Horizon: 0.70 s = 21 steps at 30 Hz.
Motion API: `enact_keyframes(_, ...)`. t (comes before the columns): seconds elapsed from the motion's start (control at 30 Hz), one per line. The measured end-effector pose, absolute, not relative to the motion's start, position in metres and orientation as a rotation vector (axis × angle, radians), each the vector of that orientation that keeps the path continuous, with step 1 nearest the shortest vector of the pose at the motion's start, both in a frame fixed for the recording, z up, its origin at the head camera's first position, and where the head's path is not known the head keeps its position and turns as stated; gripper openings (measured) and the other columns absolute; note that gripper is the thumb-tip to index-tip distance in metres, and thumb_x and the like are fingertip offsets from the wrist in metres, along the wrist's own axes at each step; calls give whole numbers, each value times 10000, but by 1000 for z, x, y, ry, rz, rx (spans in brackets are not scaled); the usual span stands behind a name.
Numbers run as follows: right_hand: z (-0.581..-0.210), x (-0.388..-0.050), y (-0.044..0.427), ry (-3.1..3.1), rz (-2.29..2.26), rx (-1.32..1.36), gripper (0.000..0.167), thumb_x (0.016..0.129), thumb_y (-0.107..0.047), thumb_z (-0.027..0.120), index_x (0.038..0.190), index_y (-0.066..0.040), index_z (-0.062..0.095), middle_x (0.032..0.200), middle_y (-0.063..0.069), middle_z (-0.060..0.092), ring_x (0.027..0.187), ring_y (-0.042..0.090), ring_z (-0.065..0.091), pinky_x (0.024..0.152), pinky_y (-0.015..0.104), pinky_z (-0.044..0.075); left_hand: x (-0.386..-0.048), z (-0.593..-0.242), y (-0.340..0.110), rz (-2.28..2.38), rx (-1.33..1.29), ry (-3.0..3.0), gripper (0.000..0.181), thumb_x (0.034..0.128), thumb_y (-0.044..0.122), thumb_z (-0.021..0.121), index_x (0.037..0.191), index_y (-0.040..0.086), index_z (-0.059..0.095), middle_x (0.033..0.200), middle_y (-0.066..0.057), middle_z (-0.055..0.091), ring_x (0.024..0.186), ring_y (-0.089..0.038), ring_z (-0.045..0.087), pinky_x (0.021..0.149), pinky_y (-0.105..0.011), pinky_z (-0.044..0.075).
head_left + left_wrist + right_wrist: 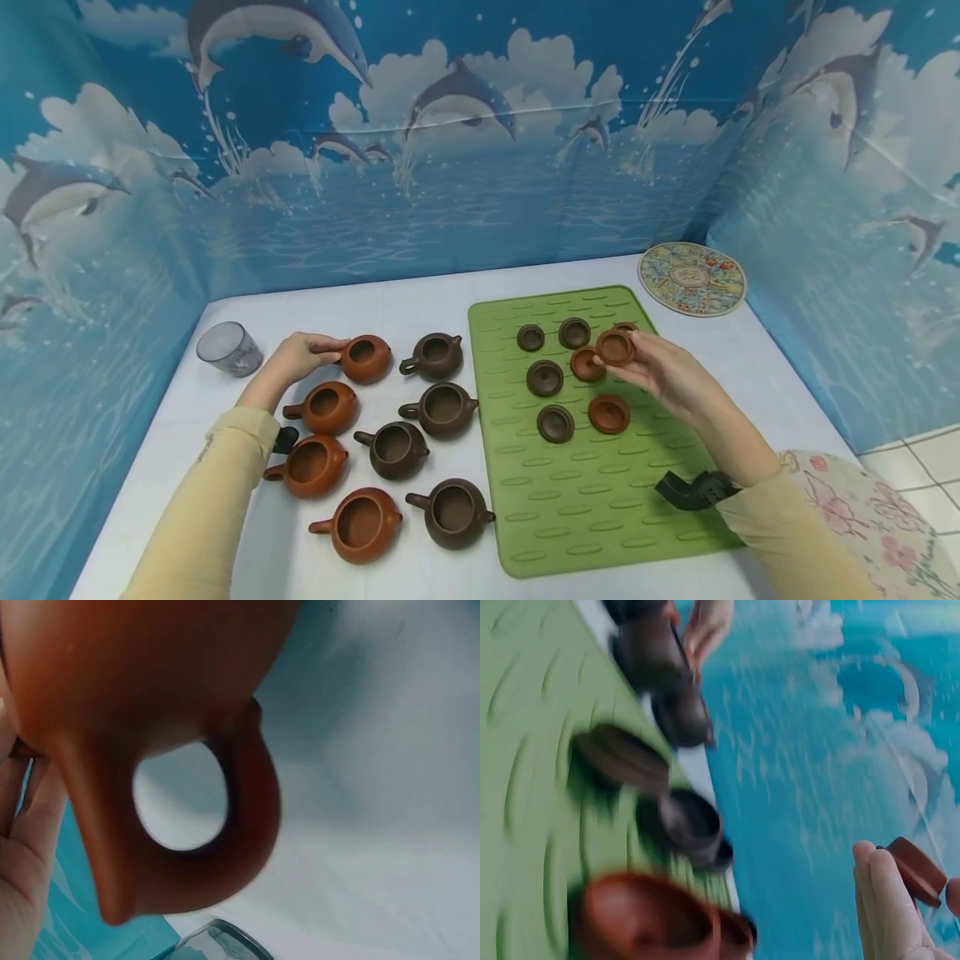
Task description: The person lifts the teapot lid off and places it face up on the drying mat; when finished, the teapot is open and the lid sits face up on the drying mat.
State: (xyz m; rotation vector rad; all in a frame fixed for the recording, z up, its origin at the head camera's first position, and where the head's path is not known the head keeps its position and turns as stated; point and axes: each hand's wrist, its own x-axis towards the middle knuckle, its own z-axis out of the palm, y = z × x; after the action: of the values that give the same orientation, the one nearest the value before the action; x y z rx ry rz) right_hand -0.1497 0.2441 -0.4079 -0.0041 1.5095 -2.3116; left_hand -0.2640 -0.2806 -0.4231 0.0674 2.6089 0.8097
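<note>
My left hand (300,357) pinches the handle end of the farthest reddish-brown clay teapot (378,371), which stands lidless on the table. In the left wrist view, a reddish-brown teapot handle (259,802) looms close to the camera, with part of my hand at the left edge. Over the green mat, my right hand (675,375) holds a small reddish-brown teapot lid (615,348) between thumb and fingers. The right wrist view shows this lid (922,868) edge-on at the fingertips. Below the held lid lies another reddish-brown lid (583,367), partly covered.
Several reddish-brown teapots, such as this near one (339,543), form a column beside dark brown ones (442,431). More lids (556,423) lie on the green mat (585,517). A glass (236,357) leans at far left; a patterned round mat (723,287) lies at back right.
</note>
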Motion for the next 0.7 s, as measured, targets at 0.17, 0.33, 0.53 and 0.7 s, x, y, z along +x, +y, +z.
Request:
enact_keyframes(0.17, -417, -147, 270, 1779, -2227, 114, 324, 1036, -304, 500, 1282, -94, 472, 1136, -68, 598, 1014, 32, 651, 951, 224, 526, -263, -425, -282, 819, 25, 2603, 420, 976, 241, 632, 1373, 110, 588, 1413, -216, 537, 1348, -436, 431, 1101, -590, 364)
enact_keyframes(0.33, -432, -147, 285, 2034, -2009, 235, 730, 1034, -404, 459, 1525, 59, 179, 1196, -96, 470, 987, -67, 606, 986, 237, 510, -262, -426, -281, 831, 10, 2596, 420, 969, 241, 644, 1363, 107, 597, 1404, -217, 545, 1340, -433, 442, 1095, -587, 374)
enact_keyframes(0.53, -448, -152, 291, 2374, -1636, 306, 747, 1025, -481, 431, 1488, 92, 306, 1153, -4, 616, 871, -109, 606, 940, 266, 542, -263, -424, -280, 832, 10, 2596, 416, 973, 219, 636, 1371, 105, 588, 1406, -213, 545, 1339, -430, 444, 1097, -589, 370)
enact_keyframes(0.7, -454, -154, 291, 2531, -1395, 329, 702, 1035, -473, 422, 1439, 100, 396, 1356, 311, 525, 823, -75, 636, 1031, 483, 475, -265, -423, -279, 844, 2, 2578, 423, 977, 223, 631, 1382, 113, 579, 1423, -207, 532, 1355, -427, 425, 1106, -591, 360)
